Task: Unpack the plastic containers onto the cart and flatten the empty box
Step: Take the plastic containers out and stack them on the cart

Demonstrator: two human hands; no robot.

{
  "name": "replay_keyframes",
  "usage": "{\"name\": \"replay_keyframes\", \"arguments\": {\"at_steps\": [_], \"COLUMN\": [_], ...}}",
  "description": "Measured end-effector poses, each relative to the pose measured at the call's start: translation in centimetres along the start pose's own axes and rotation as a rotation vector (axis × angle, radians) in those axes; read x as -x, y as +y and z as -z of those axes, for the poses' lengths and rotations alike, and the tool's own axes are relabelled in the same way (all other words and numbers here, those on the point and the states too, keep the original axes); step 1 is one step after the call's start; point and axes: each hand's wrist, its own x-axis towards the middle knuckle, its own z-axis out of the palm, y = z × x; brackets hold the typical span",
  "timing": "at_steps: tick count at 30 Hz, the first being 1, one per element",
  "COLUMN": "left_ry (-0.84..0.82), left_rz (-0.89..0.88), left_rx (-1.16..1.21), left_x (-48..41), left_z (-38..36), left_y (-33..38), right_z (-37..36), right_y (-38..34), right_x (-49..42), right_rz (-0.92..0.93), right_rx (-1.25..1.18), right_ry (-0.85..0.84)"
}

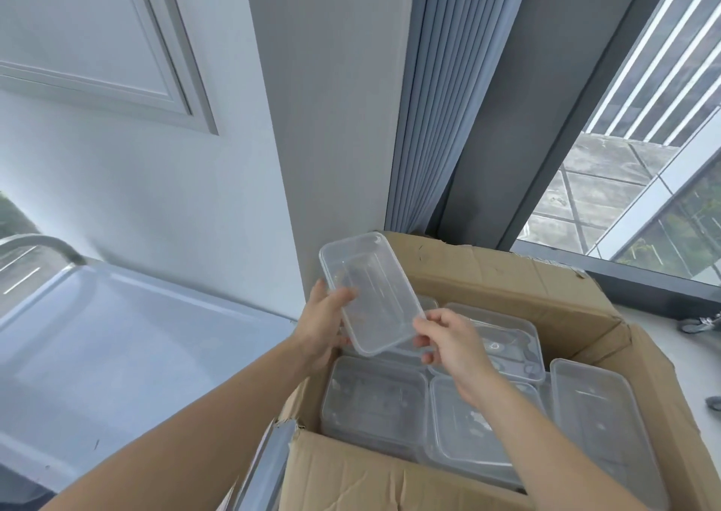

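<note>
An open cardboard box (519,276) stands in front of me, filled with several clear plastic containers (374,397). Above its left rear corner I hold one clear rectangular container (374,288), tilted with its open side toward me. My left hand (322,325) grips its left long edge, thumb on the rim. My right hand (448,340) pinches its lower right corner with the fingertips. The steel cart (117,338) stands to the left of the box, its top shelf bare.
A white wall and a grey pillar rise behind the cart and box. Blue-grey curtains (433,100) hang beside a large window at the right. A cart handle (43,243) curves up at the far left. The box's front flap (370,479) folds toward me.
</note>
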Motion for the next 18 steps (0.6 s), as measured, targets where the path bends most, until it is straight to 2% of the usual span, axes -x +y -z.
{"name": "replay_keyframes", "arguments": {"at_steps": [2,5,8,11,15,18], "left_ry": [0.098,0.147,0.146,0.172,0.223,0.236], "left_rz": [0.003,-0.021,-0.039,-0.041,-0.025,-0.028], "left_rx": [0.046,0.059,0.059,0.042,0.024,-0.017], "left_x": [-0.4,-1.1,-1.1,-1.0,-1.0,-0.9], "left_z": [0.5,1.6,2.5,3.0,3.5,3.3], "left_y": [0.6,1.5,1.9,1.5,0.9,0.7], "right_z": [0.1,0.3,-0.2,-1.0,-2.2,-2.8], "right_y": [-0.3,-0.3,-0.1,-0.1,-0.1,0.0], "right_x": [-0.9,-3.4,-5.8,-6.9,-7.0,-6.4], "right_rz": [0.064,0.207,0.256,0.272,0.285,0.314], "right_rx": [0.174,0.632,0.990,1.207,1.477,1.575], "right_ry": [0.020,0.045,-0.054,-0.114,-0.058,-0.032]}}
